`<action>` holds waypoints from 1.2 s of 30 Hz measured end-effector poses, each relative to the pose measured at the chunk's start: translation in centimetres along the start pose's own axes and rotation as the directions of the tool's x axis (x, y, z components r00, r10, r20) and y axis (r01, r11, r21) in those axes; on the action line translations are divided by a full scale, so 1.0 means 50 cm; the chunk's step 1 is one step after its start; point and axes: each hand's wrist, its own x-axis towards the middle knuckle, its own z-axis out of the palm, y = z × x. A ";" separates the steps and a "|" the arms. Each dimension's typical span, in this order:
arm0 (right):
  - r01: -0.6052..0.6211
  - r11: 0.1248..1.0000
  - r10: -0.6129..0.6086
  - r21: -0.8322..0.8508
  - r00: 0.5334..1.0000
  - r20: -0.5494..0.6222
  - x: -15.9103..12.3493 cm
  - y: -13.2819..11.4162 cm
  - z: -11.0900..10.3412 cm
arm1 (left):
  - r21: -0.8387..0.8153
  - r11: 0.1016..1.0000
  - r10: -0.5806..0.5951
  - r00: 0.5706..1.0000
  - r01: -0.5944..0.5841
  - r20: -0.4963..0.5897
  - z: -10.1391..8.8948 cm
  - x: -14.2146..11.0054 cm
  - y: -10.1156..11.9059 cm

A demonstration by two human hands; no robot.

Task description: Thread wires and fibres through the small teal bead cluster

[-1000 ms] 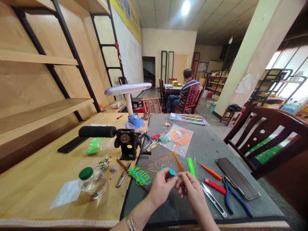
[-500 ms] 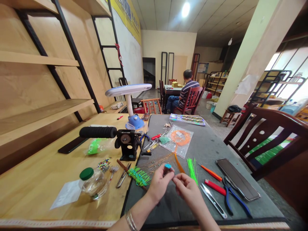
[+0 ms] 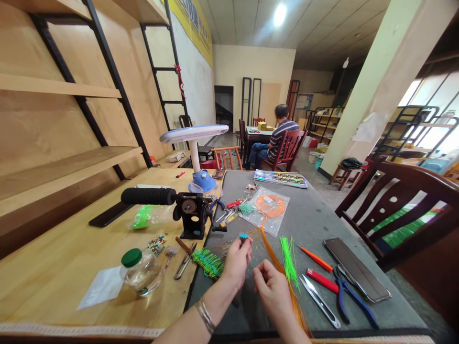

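**Left hand (image 3: 235, 264) pinches a small blue tuft (image 3: 244, 236)**

The left hand's grip is closed, its fingertips pressed together and raised above the grey surface (image 3: 311, 215), with the tuft sitting just above them. The right hand (image 3: 273, 291) is just right of the left and lower, its fingers curled inward; whether this grip holds anything fine, I cannot tell. Long orange strands (image 3: 275, 258) pass just beside the right hand, and ahead of both grips they reach a clear bag of orange coil (image 3: 267, 210). To the right of the right hand lie green bristles (image 3: 289, 263), then thread snips (image 3: 320, 302) and blue-handled pliers (image 3: 353, 298). To the left of the left hand lie a green-bristled wire (image 3: 208, 263) and small scissors (image 3: 185, 260). A metal bangle (image 3: 205, 315) circles the left wrist, below the grip.
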 end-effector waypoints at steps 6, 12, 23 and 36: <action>-0.048 0.963 0.044 0.267 0.999 0.020 0.008 -0.006 -0.034 | -0.019 0.999 -0.042 0.994 0.044 0.099 -0.021 0.005 0.053; -0.150 0.923 0.154 0.355 0.988 0.017 0.030 -0.030 -0.055 | 0.129 0.980 -0.178 0.951 0.149 0.254 -0.021 -0.038 0.055; -0.184 0.882 0.167 0.434 0.983 0.077 0.068 -0.034 -0.045 | 0.275 0.961 -0.080 0.981 0.030 0.174 0.004 -0.036 0.043; -0.350 0.859 0.311 0.372 0.936 0.164 0.098 -0.004 -0.033 | 0.323 0.934 0.140 0.988 -0.153 0.064 0.008 0.056 0.045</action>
